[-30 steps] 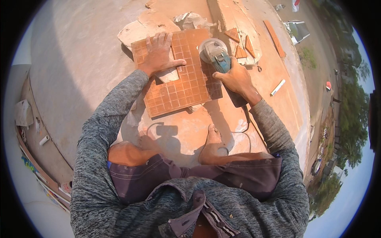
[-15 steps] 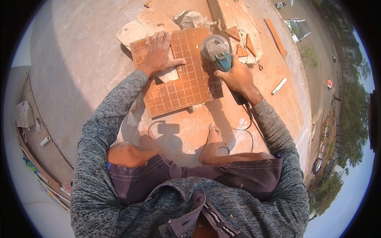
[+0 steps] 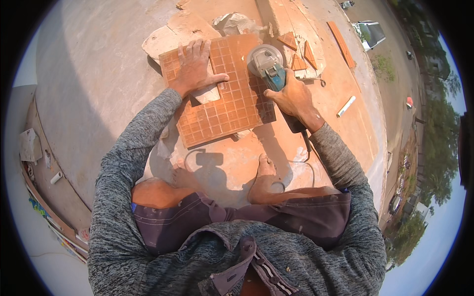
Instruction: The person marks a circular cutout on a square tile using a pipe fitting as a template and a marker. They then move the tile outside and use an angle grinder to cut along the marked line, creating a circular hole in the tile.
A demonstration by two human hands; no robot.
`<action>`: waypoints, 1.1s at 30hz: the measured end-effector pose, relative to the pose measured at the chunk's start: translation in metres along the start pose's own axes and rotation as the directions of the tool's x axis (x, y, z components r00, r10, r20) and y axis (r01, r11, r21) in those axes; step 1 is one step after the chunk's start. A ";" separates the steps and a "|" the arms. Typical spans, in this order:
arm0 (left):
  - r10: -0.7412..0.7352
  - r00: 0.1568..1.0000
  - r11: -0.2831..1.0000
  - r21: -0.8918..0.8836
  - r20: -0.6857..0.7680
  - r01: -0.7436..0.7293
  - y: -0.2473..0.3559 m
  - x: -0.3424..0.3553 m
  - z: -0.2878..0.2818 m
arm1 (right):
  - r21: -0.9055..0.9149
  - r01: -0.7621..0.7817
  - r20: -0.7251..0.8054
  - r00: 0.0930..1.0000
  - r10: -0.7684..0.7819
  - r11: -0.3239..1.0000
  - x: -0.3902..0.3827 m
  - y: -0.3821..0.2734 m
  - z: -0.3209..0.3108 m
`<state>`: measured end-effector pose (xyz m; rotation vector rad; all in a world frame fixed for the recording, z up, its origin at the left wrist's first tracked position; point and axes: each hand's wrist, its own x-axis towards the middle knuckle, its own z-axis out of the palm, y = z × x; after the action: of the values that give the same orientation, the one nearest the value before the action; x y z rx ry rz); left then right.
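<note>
A square terracotta tile (image 3: 229, 111) with a grid of raised ribs lies tilted over pale slabs in front of me. A notch is cut out of it, and the pale slab (image 3: 208, 93) shows through. My left hand (image 3: 195, 69) presses flat on the tile's upper left, fingers spread and thumb reaching over the notch. My right hand (image 3: 294, 98) is wrapped round a teal and black angle grinder (image 3: 275, 78). The grinder's round guard (image 3: 264, 56) is at the tile's right edge; whether the disc touches the tile is hidden.
Triangular tile offcuts (image 3: 298, 61) lie on a dusty block at the right, near a narrow tile strip (image 3: 341, 44) and a white marker (image 3: 346, 106). Crumpled plastic (image 3: 237, 23) sits beyond the tile. The grinder's cord (image 3: 312, 170) loops beside my bare foot (image 3: 265, 172).
The tile, both hands and the grinder appear a few pixels further left, along with the surroundings. Both holds are the same.
</note>
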<state>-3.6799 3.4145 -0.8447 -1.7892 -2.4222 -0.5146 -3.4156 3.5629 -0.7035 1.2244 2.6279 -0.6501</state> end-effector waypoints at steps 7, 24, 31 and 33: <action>0.015 1.000 1.000 -0.008 -0.021 -0.015 -0.001 0.000 0.001 | 0.034 -0.037 0.048 0.998 0.035 0.999 0.001 0.002 0.000; -0.015 0.999 1.000 0.002 0.031 0.015 0.001 0.000 -0.004 | 0.072 -0.039 -0.028 0.999 0.041 0.997 0.002 0.014 -0.015; -0.008 0.999 1.000 -0.002 0.033 0.008 0.001 0.001 -0.002 | -0.010 -0.024 -0.048 0.999 0.023 1.000 0.001 0.019 -0.009; -0.012 0.999 1.000 0.004 0.036 0.012 0.000 0.001 -0.001 | -0.022 -0.027 -0.024 0.999 0.027 0.999 0.002 0.019 -0.008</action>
<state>-3.6803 3.4147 -0.8436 -1.7992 -2.4570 -0.4823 -3.4023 3.5786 -0.7027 1.2667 2.6259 -0.6039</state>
